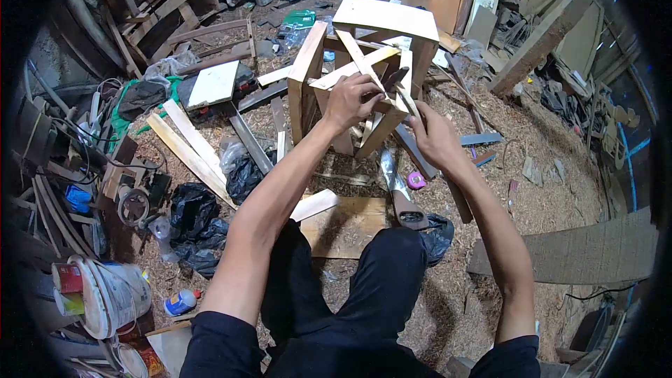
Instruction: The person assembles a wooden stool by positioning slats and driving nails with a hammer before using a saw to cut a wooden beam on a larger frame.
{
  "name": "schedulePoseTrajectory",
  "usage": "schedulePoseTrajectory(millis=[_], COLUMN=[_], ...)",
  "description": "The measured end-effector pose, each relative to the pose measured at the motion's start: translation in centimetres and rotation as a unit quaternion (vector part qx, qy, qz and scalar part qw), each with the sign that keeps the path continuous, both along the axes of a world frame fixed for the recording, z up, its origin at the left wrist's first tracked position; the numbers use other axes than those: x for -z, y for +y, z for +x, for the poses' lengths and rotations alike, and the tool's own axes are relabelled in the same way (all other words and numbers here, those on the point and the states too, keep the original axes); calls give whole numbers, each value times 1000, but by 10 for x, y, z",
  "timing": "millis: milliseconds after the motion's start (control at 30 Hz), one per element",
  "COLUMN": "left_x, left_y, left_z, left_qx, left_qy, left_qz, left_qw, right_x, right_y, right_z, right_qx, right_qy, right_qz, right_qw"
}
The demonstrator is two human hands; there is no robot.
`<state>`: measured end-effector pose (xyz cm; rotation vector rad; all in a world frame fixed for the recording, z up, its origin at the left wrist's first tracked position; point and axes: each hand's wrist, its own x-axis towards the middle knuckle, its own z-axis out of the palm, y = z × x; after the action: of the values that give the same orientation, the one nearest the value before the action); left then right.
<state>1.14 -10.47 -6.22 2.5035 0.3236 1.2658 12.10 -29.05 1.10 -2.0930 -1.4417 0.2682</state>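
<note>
A wooden frame (pixel 306 63) of pale boards stands on the shavings in front of me, with slats crossing over its top. My left hand (pixel 353 103) is closed in a pinch at the near slats; whatever is between its fingertips is too small to make out. My right hand (pixel 435 138) is wrapped round the handle of a hammer (pixel 396 78), its dark head raised over the frame's near corner, close to my left fingertips. A handsaw (pixel 396 185) and a pink tape measure (pixel 416 180) lie on the ground below the frame.
A flat board (pixel 350 220) lies between my knees. Loose planks (pixel 189 150) and black plastic bags (pixel 199 213) are at left, with a white bucket (pixel 122 297) and a glue bottle (pixel 180 302) nearer. A long grey board (pixel 574 252) is at right. Shavings cover the floor.
</note>
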Motion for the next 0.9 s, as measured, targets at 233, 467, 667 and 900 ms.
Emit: schedulePoseTrajectory(millis=[233,467,667,900], left_x=[1,-1,-2,-2], left_y=[2,-1,0,1], left_z=[0,-1,-2,-2], left_qx=[-1,-2,0,-10], left_qy=[-1,-5,3,2], left_qz=[-2,6,7,9], left_qw=[1000,1000,1000,1000], right_x=[-6,-1,3,7], right_y=[4,4,4,9], right_z=[-7,-5,-3,3], right_qx=[-14,-29,-42,-67], right_qy=[3,15,-19,-42], right_qz=[48,90,125,117], right_qw=[999,995,991,990])
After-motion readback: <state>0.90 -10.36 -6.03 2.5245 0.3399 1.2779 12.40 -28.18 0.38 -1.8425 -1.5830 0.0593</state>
